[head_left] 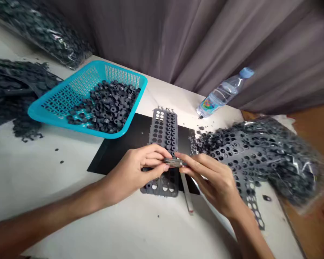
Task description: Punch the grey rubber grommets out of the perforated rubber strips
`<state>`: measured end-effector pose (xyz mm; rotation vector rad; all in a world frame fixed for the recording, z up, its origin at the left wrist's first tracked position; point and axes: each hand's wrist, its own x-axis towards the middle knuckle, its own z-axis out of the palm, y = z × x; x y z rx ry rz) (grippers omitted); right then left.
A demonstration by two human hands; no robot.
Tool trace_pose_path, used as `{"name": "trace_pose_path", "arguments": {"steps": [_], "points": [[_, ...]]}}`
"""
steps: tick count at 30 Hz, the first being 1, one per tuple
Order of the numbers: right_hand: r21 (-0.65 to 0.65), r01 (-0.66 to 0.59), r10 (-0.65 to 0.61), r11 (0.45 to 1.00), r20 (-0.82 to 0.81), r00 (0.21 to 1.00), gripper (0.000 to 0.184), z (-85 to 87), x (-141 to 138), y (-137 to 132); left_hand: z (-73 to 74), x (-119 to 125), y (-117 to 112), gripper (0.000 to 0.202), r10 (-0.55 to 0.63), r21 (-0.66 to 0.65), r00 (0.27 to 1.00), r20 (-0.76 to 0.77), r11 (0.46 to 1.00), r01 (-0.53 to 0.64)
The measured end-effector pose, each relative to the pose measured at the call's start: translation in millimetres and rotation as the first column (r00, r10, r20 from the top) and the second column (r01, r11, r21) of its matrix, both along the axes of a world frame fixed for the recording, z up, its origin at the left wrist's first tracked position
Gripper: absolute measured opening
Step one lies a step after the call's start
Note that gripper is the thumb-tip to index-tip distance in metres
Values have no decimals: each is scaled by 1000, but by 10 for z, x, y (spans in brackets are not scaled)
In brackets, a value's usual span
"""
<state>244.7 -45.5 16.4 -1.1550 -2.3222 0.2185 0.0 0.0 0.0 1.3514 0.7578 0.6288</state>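
Observation:
A grey perforated rubber strip (164, 133) lies on a black mat (118, 149), with small rings still sitting in some of its holes. My left hand (136, 172) rests over the strip's near part, fingers pinched on a small metal tool (173, 162). My right hand (212, 181) meets it from the right, fingertips pinched on the same tool. A thin metal blade or rod (187, 196) runs down from below my right fingers.
A turquoise basket (59, 108) holds many loose grey rings (108, 106). Piles of punched strips lie at right (248, 147) and far left (8, 90), bagged ones at back left (43, 28). A water bottle (221, 93) lies near a grey curtain (205, 43).

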Motion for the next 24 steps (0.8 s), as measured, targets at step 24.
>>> {"name": "trace_pose_path", "arguments": {"steps": [24], "points": [[-31, -14, 14, 999, -2, 1000, 42, -18, 15, -10, -23, 30, 0, 15, 1, -9, 1000, 7, 1000, -1]]}}
